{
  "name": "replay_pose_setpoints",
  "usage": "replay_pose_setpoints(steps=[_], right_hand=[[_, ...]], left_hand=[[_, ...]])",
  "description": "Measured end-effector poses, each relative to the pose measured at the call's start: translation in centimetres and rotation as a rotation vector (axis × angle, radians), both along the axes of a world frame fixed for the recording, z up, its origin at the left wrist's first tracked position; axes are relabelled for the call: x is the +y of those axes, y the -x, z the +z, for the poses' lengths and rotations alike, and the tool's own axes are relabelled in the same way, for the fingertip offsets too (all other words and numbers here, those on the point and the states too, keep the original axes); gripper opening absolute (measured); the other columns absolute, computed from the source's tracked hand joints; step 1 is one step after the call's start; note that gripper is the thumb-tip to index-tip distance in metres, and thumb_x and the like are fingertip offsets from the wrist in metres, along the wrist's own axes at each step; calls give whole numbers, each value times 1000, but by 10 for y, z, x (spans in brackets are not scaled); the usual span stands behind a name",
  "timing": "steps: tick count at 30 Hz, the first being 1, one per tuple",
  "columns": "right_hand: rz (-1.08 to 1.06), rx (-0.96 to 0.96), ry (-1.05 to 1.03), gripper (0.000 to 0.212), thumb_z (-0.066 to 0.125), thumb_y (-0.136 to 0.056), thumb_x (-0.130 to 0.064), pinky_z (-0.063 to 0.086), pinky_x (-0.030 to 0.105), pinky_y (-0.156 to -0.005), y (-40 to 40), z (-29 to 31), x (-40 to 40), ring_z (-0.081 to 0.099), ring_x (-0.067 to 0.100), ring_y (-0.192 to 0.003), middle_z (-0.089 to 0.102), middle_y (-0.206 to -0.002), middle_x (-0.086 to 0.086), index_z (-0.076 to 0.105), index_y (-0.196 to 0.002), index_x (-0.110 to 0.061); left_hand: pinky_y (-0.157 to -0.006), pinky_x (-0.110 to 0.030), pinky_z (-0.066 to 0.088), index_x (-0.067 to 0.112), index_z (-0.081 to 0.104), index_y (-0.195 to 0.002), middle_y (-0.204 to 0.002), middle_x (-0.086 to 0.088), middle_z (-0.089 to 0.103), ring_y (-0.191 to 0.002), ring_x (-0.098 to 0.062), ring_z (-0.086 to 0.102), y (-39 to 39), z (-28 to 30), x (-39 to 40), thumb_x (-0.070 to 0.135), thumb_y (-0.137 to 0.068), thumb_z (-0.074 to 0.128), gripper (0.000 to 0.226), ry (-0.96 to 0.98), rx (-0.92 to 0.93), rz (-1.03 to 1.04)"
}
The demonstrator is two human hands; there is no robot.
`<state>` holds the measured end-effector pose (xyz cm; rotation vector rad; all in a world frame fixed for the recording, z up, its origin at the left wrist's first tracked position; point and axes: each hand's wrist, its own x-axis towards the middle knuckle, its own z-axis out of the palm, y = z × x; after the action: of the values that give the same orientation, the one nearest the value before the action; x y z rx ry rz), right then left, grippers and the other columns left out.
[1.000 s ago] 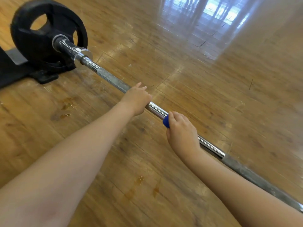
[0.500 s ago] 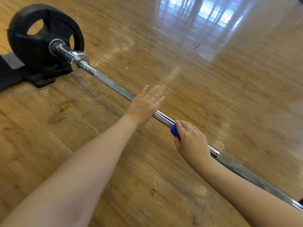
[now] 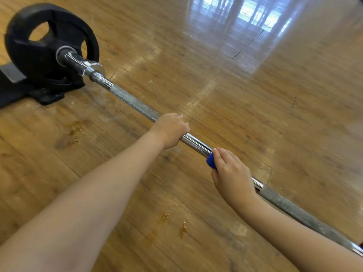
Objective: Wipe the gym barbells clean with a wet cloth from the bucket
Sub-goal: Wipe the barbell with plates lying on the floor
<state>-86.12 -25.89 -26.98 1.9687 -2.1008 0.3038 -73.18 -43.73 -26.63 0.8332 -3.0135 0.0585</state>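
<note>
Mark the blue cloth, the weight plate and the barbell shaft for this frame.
blue cloth (image 3: 211,161): head view, the bit showing beside the right hand.
weight plate (image 3: 25,54): head view, black face.
barbell shaft (image 3: 198,143): head view, shiny stretch between the hands.

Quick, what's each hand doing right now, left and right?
Left hand: closed, gripping the barbell bar.
Right hand: closed, holding the blue cloth against the bar.

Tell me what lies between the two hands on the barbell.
Head view: between the left hand and the right hand holding the blue cloth lies only bare, shiny barbell shaft.
</note>
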Motion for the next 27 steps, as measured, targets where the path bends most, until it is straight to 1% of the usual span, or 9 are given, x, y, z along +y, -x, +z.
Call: replay_pose_setpoints(steps=[2,4,13,16,20,22,24,26,27], right_hand=[[19,-13,26,53,86,-47,5,56,30,-65,-12,-1,-16,69,29,-84,70,-92,14,69,-98,6],[28,-29,26,54,87,-47,4,56,29,-66,-22,2,-28,69,28,-83,70,-91,14,69,-98,5],[-38,5,-79,57,84,-53,7,57,38,-74,23,7,41,68,32,-95,68,-105,18,67,-107,7],[-70,8,-70,57,86,-50,7,57,37,-72,15,5,33,68,33,-90,69,-98,19,67,-104,9],[-19,37,4,53,81,-50,7,56,35,-69,-7,-3,-3,68,33,-85,68,-93,19,67,-101,10],[-9,34,23,48,73,-57,8,57,39,-72,-18,-6,-16,67,37,-89,67,-96,23,65,-104,12],[-4,39,6,50,72,-59,8,57,42,-77,-20,-7,-19,65,39,-94,66,-101,25,63,-107,12],[22,64,-14,57,78,-54,7,56,43,-81,-11,-7,-11,65,38,-98,66,-106,24,64,-109,11],[31,75,-18,59,80,-52,7,55,42,-82,-5,-7,-4,66,37,-99,66,-107,24,65,-109,10]], left_hand=[[-115,-30,18,19,50,-134,-145,2,44,-140,-16,29,1,0,3,1,-92,46,47,32,18,-9],[-115,-31,13,18,48,-136,-146,2,43,-141,-16,26,0,0,7,3,-93,45,46,59,41,7],[-116,-36,16,9,53,-132,-140,-8,50,-137,-24,36,-5,-3,14,-6,-86,51,49,44,175,40],[-114,-41,21,4,56,-129,-134,-13,54,-132,-29,43,-5,-7,14,-9,-83,54,48,70,229,40],[-115,-48,11,6,49,-135,-137,-13,51,-135,-30,39,-6,-11,16,-2,-85,57,52,185,136,88],[-112,-55,16,5,59,-126,-126,-14,61,-125,-32,50,-2,-16,24,3,-78,64,49,325,134,39],[-110,-53,19,7,63,-121,-121,-11,65,-119,-30,56,7,-20,32,8,-82,49,42,429,115,-54],[-105,-52,28,7,67,-114,-114,-12,68,-114,-30,60,16,-16,39,7,-83,38,43,386,84,-101],[-103,-50,36,7,71,-106,-108,-13,70,-110,-31,62,19,-13,40,5,-82,43,37,366,76,-118]])
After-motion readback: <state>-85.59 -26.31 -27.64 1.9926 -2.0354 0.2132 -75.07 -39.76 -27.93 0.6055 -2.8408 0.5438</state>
